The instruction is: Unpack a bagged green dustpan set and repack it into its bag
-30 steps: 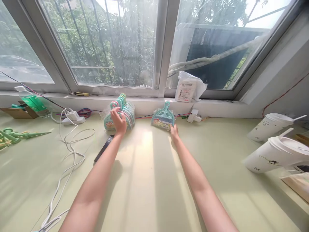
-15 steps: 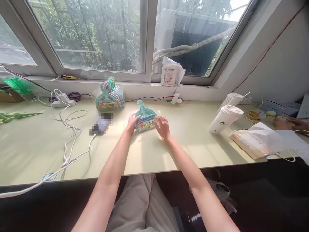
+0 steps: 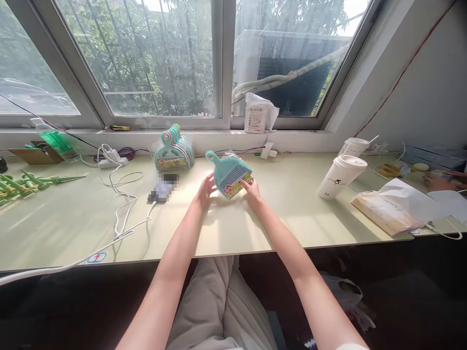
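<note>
A teal dustpan-and-brush set [image 3: 232, 175] in clear plastic, with a yellow printed label, is tilted above the table in front of me, its looped handle pointing up and left. My right hand [image 3: 252, 190] grips its lower right corner, thumb over the front. My left hand [image 3: 206, 187] is at its left edge, fingers apart and loosely curved; whether the fingertips touch it is hard to make out. Behind and to the left, a row of similar wrapped dustpan sets [image 3: 171, 158] in teal and pink stands upright near the window ledge.
A phone [image 3: 163, 188] on a white cable [image 3: 124, 228] lies left, near a power strip [image 3: 114, 160]. Paper cups [image 3: 341, 177] and a paper bag [image 3: 386, 209] stand right, where another person's hand [image 3: 443, 181] shows. A white package [image 3: 256, 116] sits on the ledge.
The dustpan set has tilted, its handle swinging left and its face turning toward the lower right. My right hand now grips its lower corner; my left hand has loosened. The view has shifted slightly.
</note>
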Demonstrator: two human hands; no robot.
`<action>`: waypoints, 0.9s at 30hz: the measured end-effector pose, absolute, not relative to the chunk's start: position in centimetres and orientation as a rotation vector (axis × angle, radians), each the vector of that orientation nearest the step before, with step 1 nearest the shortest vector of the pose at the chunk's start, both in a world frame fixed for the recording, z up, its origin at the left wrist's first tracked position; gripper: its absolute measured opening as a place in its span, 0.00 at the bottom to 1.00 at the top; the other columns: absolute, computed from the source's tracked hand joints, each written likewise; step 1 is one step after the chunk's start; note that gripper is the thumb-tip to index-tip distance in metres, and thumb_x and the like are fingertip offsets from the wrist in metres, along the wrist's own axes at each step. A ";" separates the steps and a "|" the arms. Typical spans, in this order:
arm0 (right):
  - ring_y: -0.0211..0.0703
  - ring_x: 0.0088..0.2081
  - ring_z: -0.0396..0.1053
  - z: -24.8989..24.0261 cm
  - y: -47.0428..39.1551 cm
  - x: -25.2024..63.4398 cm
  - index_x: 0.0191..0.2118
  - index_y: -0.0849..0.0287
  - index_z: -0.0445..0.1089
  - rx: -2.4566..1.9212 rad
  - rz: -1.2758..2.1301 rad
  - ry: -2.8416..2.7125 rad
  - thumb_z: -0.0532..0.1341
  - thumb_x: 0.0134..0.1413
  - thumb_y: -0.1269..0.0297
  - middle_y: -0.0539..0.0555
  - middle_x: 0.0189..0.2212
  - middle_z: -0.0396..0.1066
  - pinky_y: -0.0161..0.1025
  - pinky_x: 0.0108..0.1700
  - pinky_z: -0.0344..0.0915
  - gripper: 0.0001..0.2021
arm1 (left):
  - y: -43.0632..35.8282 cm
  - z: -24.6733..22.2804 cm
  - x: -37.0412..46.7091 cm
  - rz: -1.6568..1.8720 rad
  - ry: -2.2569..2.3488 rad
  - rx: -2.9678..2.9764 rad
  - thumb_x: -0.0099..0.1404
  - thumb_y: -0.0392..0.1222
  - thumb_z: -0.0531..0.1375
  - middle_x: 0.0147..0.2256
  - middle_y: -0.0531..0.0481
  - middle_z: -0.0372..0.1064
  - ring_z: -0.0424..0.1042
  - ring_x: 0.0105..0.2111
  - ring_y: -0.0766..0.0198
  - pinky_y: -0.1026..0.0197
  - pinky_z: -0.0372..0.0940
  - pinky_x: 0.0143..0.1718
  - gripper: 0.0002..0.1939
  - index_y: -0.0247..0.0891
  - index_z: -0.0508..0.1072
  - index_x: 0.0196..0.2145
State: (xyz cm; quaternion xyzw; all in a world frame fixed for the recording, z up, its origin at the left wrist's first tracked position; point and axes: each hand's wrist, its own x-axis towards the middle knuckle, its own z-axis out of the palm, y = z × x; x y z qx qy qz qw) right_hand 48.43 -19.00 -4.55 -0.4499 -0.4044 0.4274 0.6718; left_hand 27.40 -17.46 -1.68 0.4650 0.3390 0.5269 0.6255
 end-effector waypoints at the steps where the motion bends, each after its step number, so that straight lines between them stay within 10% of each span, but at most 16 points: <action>1: 0.45 0.42 0.74 -4.5 -18.9 48.7 0.38 0.58 0.66 -0.999 0.943 -0.859 0.72 0.35 0.56 0.54 0.37 0.76 0.46 0.49 0.70 0.23 | -17.5 -1.6 27.4 1.167 0.766 1.094 0.56 0.59 0.61 0.43 0.45 0.76 0.74 0.45 0.55 0.56 0.68 0.42 0.26 0.42 0.72 0.49; 11: 0.49 0.40 0.74 -3.2 -19.6 50.1 0.33 0.60 0.71 -0.978 1.094 -0.845 0.77 0.25 0.63 0.56 0.35 0.78 0.47 0.45 0.72 0.23 | -17.3 -1.5 26.4 1.289 0.821 1.091 0.54 0.56 0.67 0.40 0.37 0.76 0.76 0.42 0.53 0.50 0.68 0.47 0.27 0.35 0.74 0.46; 17: 0.45 0.39 0.76 -1.8 -20.1 51.6 0.31 0.61 0.72 -0.970 1.073 -0.679 0.75 0.32 0.72 0.52 0.32 0.78 0.42 0.47 0.74 0.16 | -15.9 -0.5 22.7 1.867 1.203 0.753 0.70 0.41 0.50 0.45 0.34 0.73 0.76 0.44 0.56 0.52 0.68 0.48 0.17 0.31 0.68 0.52; 24: 0.46 0.39 0.77 -2.3 -20.0 52.5 0.30 0.60 0.69 -0.967 1.036 -0.370 0.72 0.39 0.75 0.52 0.29 0.77 0.39 0.45 0.76 0.13 | -19.1 1.4 21.3 2.298 2.091 1.147 0.65 0.36 0.57 0.67 0.34 0.41 0.37 0.69 0.50 0.42 0.34 0.66 0.30 0.34 0.55 0.63; 27: 0.44 0.40 0.77 -2.8 -19.9 51.7 0.31 0.60 0.69 -0.971 1.065 -0.424 0.73 0.38 0.73 0.52 0.30 0.77 0.39 0.47 0.75 0.14 | -20.1 1.4 24.8 2.043 1.740 1.694 0.67 0.45 0.56 0.67 0.37 0.44 0.39 0.68 0.49 0.40 0.38 0.66 0.26 0.38 0.59 0.61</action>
